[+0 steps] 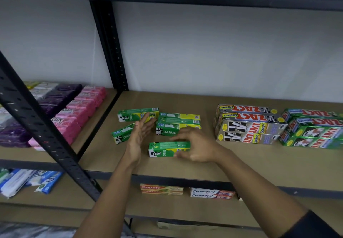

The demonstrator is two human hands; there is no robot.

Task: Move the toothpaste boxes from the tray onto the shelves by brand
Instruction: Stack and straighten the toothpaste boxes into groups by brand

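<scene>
Several green Darlie toothpaste boxes lie on the wooden shelf. My right hand grips the nearest Darlie box at its right end, thumb at the front and fingers over the top. My left hand is held open on edge, fingers straight, between a tilted Darlie box on the left and a stack of Darlie boxes behind. Another Darlie box lies further back. The tray is not in view.
Stacked grey Zact boxes and green Zact boxes fill the shelf's right part. Pink and purple soap packs sit beyond the black upright. Colgate boxes and Pepsodent boxes lie on the shelf below.
</scene>
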